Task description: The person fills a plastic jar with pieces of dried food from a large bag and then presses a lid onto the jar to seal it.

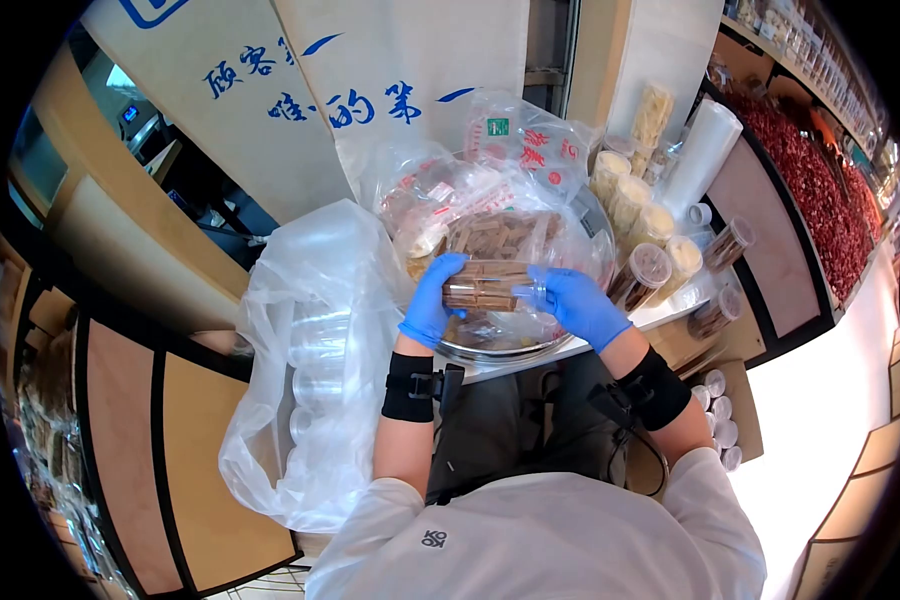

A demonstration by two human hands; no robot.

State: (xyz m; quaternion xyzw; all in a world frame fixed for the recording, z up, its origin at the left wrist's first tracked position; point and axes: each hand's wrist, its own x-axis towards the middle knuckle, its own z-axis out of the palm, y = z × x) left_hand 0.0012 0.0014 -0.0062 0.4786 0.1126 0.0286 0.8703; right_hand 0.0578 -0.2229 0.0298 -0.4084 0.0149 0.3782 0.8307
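Both my hands wear blue gloves and hold a clear plastic jar (485, 287) filled with flat brown sticks, lying sideways in the air. My left hand (431, 301) is wrapped round its left end. At the right end, the fingers of my right hand (581, 306) close round the jar's clear rim. Right behind the jar, a large round metal tray (510, 353) holds more loose brown pieces (500, 233) and crumpled clear plastic bags with red print (527, 150).
To the left, a big translucent bag (315, 400) holds stacked clear jars. Several filled jars (647, 270) and a white plastic roll (705, 155) stand at the right. White lids (722, 410) fill a box below. Dark red dried goods (805, 180) lie in a far-right bin.
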